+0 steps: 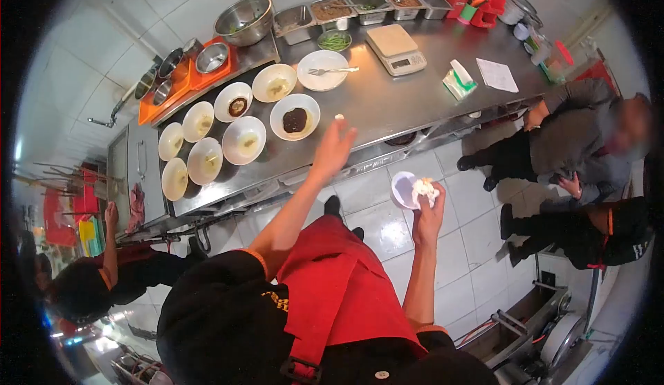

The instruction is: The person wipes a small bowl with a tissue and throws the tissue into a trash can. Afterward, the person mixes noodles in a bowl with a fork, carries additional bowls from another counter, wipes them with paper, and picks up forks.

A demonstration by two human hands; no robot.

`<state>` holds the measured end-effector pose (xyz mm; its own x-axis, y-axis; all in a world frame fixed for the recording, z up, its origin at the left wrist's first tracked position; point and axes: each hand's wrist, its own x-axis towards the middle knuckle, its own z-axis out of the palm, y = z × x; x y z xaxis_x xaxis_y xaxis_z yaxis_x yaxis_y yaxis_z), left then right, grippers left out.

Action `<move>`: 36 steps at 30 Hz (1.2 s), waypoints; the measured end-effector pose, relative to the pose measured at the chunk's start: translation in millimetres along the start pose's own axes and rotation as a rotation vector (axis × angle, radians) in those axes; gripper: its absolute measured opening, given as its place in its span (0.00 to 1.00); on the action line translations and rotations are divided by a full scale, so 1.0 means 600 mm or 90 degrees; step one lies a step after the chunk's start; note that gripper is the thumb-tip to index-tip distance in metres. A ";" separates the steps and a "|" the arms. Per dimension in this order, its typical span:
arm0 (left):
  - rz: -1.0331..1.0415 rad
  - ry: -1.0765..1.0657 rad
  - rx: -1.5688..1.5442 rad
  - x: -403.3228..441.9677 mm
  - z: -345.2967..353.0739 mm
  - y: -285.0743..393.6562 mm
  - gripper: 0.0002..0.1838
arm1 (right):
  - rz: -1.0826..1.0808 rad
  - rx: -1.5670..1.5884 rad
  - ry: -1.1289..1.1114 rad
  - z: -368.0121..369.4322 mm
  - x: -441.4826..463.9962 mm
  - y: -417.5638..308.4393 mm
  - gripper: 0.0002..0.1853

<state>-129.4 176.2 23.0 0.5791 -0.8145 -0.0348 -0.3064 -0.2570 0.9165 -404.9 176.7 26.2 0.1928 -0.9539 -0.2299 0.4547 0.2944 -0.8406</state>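
Observation:
My right hand (429,213) grips a small white bowl (401,190), held out over the floor to the right. A soft, crumbly white lump (424,190) sits at the bowl's near side, against my fingers. My left hand (333,151) reaches over the front edge of the steel counter, with a small white piece (339,116) at its fingertips. Closest to this hand is a white bowl (312,108) with dark sauce in it. Another bowl (223,105) also has dark sauce. Several more white bowls (244,140) hold a little pale seasoning.
A white plate with a fork (322,62), a kitchen scale (395,47) and a tissue pack (458,80) lie on the counter. Steel food pans (294,33) line the back. Co-workers stand at right (567,136) and left (83,271). Machinery (546,330) sits at lower right.

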 end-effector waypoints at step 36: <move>0.166 -0.073 -0.126 0.186 -0.212 0.190 0.20 | -0.455 -0.671 -0.393 0.479 0.276 -0.150 0.15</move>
<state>-3.5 122.3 174.3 0.4093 -0.8953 0.1760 -0.2736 0.0636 0.9597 -164.1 8.8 204.9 0.6694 -0.6183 0.4119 -0.1857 -0.6761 -0.7130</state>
